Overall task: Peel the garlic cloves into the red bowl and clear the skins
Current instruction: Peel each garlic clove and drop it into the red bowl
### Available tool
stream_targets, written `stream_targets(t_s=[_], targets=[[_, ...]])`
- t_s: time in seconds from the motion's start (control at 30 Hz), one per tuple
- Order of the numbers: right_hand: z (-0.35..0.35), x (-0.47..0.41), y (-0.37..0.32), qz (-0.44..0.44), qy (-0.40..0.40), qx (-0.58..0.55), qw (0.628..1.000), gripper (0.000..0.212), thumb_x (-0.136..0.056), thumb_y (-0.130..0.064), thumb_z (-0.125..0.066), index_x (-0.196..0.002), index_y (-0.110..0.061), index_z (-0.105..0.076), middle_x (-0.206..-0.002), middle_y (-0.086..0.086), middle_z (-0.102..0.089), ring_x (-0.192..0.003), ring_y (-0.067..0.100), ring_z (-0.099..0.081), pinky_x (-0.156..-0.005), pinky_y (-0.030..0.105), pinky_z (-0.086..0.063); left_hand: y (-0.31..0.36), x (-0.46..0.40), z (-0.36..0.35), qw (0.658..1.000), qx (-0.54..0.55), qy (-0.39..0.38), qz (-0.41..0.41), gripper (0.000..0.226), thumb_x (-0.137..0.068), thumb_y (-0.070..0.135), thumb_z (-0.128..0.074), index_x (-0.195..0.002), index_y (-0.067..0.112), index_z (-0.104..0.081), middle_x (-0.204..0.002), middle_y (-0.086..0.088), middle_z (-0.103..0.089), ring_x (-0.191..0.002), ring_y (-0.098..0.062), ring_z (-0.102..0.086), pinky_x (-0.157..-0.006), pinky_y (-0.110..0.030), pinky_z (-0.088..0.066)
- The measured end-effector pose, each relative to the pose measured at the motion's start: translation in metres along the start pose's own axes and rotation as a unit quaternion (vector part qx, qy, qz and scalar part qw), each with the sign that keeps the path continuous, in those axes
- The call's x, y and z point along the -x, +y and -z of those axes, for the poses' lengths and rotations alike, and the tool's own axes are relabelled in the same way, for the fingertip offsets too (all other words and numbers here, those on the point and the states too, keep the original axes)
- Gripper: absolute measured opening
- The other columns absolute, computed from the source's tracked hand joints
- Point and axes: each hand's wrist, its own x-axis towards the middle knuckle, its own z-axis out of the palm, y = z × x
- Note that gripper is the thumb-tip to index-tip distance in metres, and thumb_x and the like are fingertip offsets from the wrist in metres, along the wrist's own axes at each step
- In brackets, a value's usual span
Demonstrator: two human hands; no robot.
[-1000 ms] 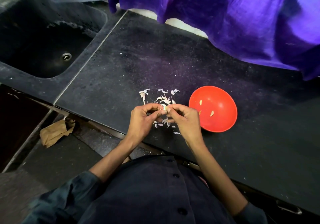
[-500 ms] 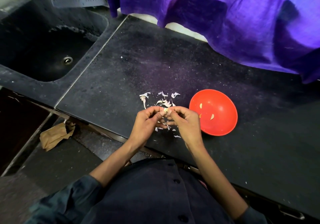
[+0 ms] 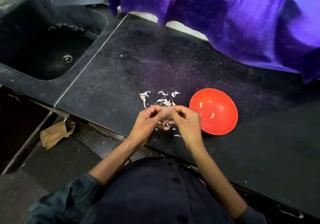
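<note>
While both hands meet over the dark counter, the left hand and right hand each pinch one blurred garlic clove between curled fingertips. Just right of them sits one red bowl with three peeled cloves inside. Roughly a dozen papery skins lie scattered beneath and beyond the hands.

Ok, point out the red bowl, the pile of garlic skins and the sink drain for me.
red bowl point(image 3: 223, 128): head view, bare inner wall near its front rim.
garlic skins point(image 3: 164, 101): head view, a pale curl mid-pile.
sink drain point(image 3: 67, 58): head view, middle of the metal ring.
</note>
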Motion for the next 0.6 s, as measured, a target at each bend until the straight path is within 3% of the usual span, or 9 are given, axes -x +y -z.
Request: stream_targets(t_s=[0.2,0.4,0.6], targets=[[-0.0001,-0.0003,0.0010,-0.007,-0.012,0.003,1.000,0.012,-0.091,-0.004,-0.063,-0.091,-0.009,-0.073,-0.078,0.003,-0.073,-0.071,0.018,-0.070,-0.065,0.033,-0.059,0.0005,-0.0005,0.0015,0.999,0.035,0.011,0.016,0.019,-0.092,0.008,-0.060,-0.102,-0.007,-0.063,-0.089,-0.013,-0.066,-0.077,-0.023,-0.060,-0.062,-0.028,-0.058],[-0.0003,-0.0001,0.0005,-0.027,-0.029,-0.019,0.999,0.011,-0.092,-0.004,-0.061,-0.094,-0.006,-0.072,-0.074,0.005,-0.072,-0.069,0.019,-0.070,-0.064,0.030,-0.059,0.0000,-0.0016,0.0054,0.997,0.068,-0.001,0.039,0.024,-0.094,0.005,-0.055,-0.109,-0.013,-0.061,-0.093,-0.015,-0.066,-0.079,-0.023,-0.061,-0.065,-0.029,-0.057],[-0.0001,-0.0008,-0.0013,-0.029,-0.040,-0.034,0.998,0.011,-0.092,-0.003,-0.060,-0.094,-0.003,-0.071,-0.073,0.004,-0.071,-0.069,0.018,-0.070,-0.064,0.026,-0.057,0.0003,-0.0043,0.0073,0.992,0.099,0.004,0.073,0.020,-0.093,0.005,-0.054,-0.106,-0.007,-0.064,-0.092,-0.014,-0.067,-0.079,-0.022,-0.063,-0.067,-0.029,-0.059]])
